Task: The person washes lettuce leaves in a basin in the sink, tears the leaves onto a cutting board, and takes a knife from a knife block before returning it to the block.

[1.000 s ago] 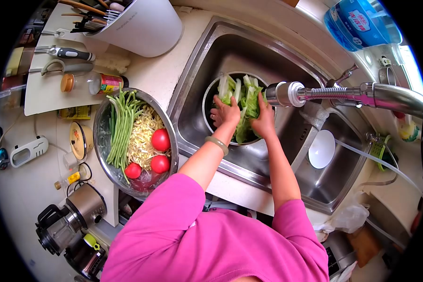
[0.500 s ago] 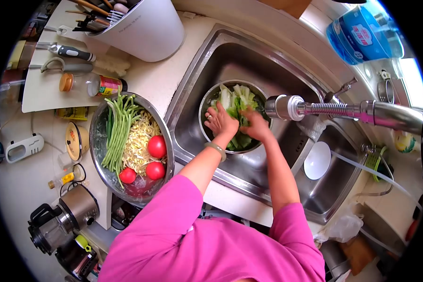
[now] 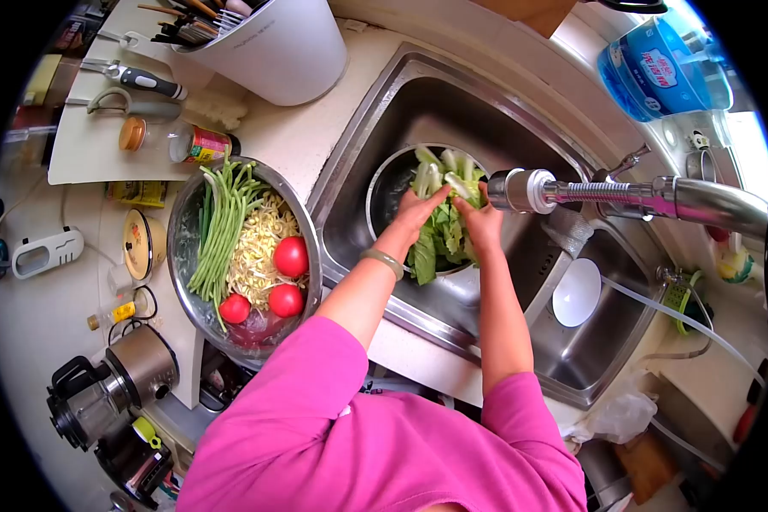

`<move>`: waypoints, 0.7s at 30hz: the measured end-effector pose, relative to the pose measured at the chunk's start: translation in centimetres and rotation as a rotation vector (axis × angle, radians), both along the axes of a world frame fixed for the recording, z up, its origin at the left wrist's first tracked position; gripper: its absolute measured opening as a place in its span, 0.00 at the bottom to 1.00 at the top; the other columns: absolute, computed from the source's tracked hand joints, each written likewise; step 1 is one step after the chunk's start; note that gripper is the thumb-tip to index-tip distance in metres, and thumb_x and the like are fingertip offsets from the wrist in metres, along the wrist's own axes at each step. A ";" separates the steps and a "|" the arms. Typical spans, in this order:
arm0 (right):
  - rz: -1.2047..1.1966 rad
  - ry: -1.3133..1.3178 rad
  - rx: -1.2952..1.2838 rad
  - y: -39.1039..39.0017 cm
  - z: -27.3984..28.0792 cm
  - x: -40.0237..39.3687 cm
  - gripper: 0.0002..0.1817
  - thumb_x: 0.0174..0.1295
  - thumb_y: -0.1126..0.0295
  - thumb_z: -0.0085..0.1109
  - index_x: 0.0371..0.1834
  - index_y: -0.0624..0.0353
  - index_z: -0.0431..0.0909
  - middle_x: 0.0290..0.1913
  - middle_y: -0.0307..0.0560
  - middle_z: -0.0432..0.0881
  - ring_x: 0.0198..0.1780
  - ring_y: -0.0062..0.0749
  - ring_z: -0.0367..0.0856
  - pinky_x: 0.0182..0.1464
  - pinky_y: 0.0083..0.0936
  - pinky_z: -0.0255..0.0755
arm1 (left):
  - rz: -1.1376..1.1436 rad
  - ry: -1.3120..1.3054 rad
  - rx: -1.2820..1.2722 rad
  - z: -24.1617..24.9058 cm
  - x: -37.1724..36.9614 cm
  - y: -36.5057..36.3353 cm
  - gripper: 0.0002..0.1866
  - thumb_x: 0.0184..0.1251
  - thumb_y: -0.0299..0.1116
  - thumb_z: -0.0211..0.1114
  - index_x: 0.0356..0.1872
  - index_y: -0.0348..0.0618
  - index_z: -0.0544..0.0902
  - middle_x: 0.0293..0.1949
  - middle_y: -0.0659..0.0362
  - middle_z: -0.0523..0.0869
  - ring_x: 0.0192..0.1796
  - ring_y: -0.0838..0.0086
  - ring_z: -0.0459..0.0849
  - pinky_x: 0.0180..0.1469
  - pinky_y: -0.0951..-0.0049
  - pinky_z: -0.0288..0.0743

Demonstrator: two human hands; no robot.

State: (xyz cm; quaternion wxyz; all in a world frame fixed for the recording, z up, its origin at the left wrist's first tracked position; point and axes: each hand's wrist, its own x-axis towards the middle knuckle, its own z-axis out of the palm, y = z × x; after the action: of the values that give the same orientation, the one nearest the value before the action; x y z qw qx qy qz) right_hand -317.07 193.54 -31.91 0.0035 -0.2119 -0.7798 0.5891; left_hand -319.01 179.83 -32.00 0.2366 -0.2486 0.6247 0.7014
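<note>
Leafy green lettuce is bunched between my two hands, over a round metal pot in the larger sink basin. My left hand closes around the bunch from the left, with a bangle on that wrist. From the right, my right hand grips it, its fingers partly hidden by leaves and the faucet. Pale stems point toward the far side; darker leaves hang over the near rim. Close beside my right hand is the faucet head.
Left of the sink, a metal bowl holds green beans, bean sprouts and tomatoes. A white bowl sits in the smaller basin. A utensil holder and glass jar stand farther left. A blender is lower left.
Both hands, spread over the greens in the pot before, now have the lettuce gathered between them and lifted. More of the pot's dark inside shows on the left.
</note>
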 end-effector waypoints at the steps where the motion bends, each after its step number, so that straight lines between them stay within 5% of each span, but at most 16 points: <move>1: 0.024 0.001 0.060 0.4 0.4 0.1 0.26 0.47 0.75 0.65 0.52 0.67 0.71 0.43 0.52 0.78 0.47 0.29 0.74 0.49 0.24 0.67 | 0.016 0.038 -0.148 -1.3 0.3 -0.1 0.33 0.46 0.43 0.72 0.53 0.42 0.69 0.46 0.53 0.77 0.47 0.66 0.77 0.50 0.68 0.69; 3: 0.073 0.008 0.175 0.8 1.3 0.1 0.28 0.48 0.75 0.64 0.55 0.65 0.70 0.47 0.57 0.77 0.51 0.35 0.74 0.52 0.27 0.66 | 0.053 0.118 -0.448 -3.3 0.5 -0.3 0.39 0.43 0.40 0.74 0.58 0.43 0.65 0.46 0.52 0.77 0.47 0.61 0.77 0.52 0.66 0.69; 4: 0.146 -0.040 0.329 0.5 2.1 0.3 0.28 0.49 0.73 0.62 0.56 0.64 0.70 0.50 0.64 0.74 0.53 0.47 0.74 0.56 0.32 0.64 | -0.124 -0.104 -0.775 0.8 0.2 0.1 0.42 0.45 0.36 0.70 0.64 0.53 0.57 0.53 0.49 0.70 0.54 0.53 0.70 0.56 0.59 0.66; 5: 0.260 -0.109 0.364 0.5 0.2 0.3 0.30 0.46 0.70 0.64 0.57 0.62 0.69 0.57 0.66 0.67 0.57 0.56 0.68 0.58 0.37 0.62 | -0.153 -0.047 -0.861 0.1 0.5 0.1 0.42 0.47 0.36 0.69 0.64 0.56 0.56 0.54 0.48 0.68 0.56 0.52 0.68 0.56 0.58 0.65; 7: 0.491 -0.108 0.671 -1.6 2.6 0.6 0.36 0.45 0.67 0.65 0.61 0.57 0.65 0.63 0.62 0.59 0.62 0.56 0.59 0.59 0.43 0.60 | -0.216 0.066 -1.035 -2.6 0.8 0.3 0.41 0.50 0.35 0.65 0.66 0.62 0.53 0.57 0.48 0.64 0.60 0.51 0.62 0.57 0.54 0.64; 8: 0.561 -0.185 0.773 -2.3 4.0 0.5 0.42 0.43 0.65 0.66 0.65 0.52 0.58 0.65 0.59 0.54 0.65 0.57 0.52 0.58 0.47 0.58 | -0.243 0.068 -1.053 -3.4 0.7 0.4 0.40 0.56 0.42 0.60 0.68 0.62 0.47 0.58 0.48 0.62 0.62 0.53 0.59 0.57 0.52 0.62; 11: 0.551 -0.222 0.914 -2.3 -1.5 0.5 0.43 0.46 0.58 0.63 0.67 0.54 0.54 0.54 0.56 0.73 0.58 0.49 0.69 0.62 0.50 0.47 | -0.173 -0.109 -0.891 -3.4 -0.1 1.1 0.39 0.58 0.50 0.56 0.68 0.62 0.46 0.59 0.50 0.62 0.62 0.53 0.59 0.58 0.51 0.61; 12: 0.536 -0.256 0.875 -2.7 -3.0 0.7 0.43 0.44 0.64 0.62 0.67 0.54 0.54 0.54 0.56 0.74 0.55 0.48 0.72 0.61 0.51 0.49 | -0.187 -0.126 -0.870 -4.2 -0.1 1.3 0.39 0.60 0.55 0.52 0.68 0.59 0.46 0.61 0.49 0.61 0.63 0.51 0.58 0.59 0.52 0.61; 15: 0.336 -0.025 0.795 -3.9 -6.0 1.1 0.39 0.42 0.71 0.58 0.64 0.55 0.59 0.49 0.57 0.76 0.48 0.50 0.76 0.58 0.50 0.55 | -0.096 -0.083 -0.772 -6.1 -0.2 0.8 0.37 0.60 0.51 0.54 0.68 0.55 0.49 0.60 0.47 0.65 0.61 0.50 0.64 0.58 0.56 0.61; 17: 0.277 -0.131 0.554 -3.8 -2.4 0.5 0.35 0.39 0.78 0.54 0.59 0.60 0.64 0.47 0.54 0.74 0.52 0.51 0.70 0.51 0.44 0.65 | 0.221 0.140 -0.496 -7.6 0.1 -0.5 0.28 0.58 0.33 0.60 0.60 0.42 0.63 0.53 0.43 0.74 0.54 0.52 0.73 0.56 0.63 0.64; 19: 0.215 -0.085 0.520 -3.5 -0.5 0.9 0.34 0.38 0.79 0.54 0.57 0.59 0.66 0.42 0.54 0.76 0.48 0.51 0.72 0.51 0.42 0.65 | 0.381 0.184 -0.473 -5.8 0.5 -1.0 0.28 0.57 0.29 0.61 0.59 0.40 0.63 0.53 0.43 0.73 0.54 0.51 0.72 0.55 0.63 0.65; 21: 0.314 -0.137 0.623 -3.1 2.4 1.0 0.36 0.40 0.76 0.58 0.60 0.55 0.65 0.49 0.55 0.72 0.51 0.52 0.69 0.51 0.42 0.65 | 0.390 0.263 -0.573 -5.4 0.7 -1.1 0.29 0.58 0.31 0.60 0.60 0.38 0.61 0.53 0.42 0.72 0.55 0.50 0.71 0.57 0.61 0.63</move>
State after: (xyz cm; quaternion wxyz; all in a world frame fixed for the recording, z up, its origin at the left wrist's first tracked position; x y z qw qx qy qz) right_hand -316.07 190.43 -29.55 -0.0750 -0.1173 -0.9436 0.3005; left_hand -318.33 178.71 -37.40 -0.0631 -0.3269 0.7618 0.5557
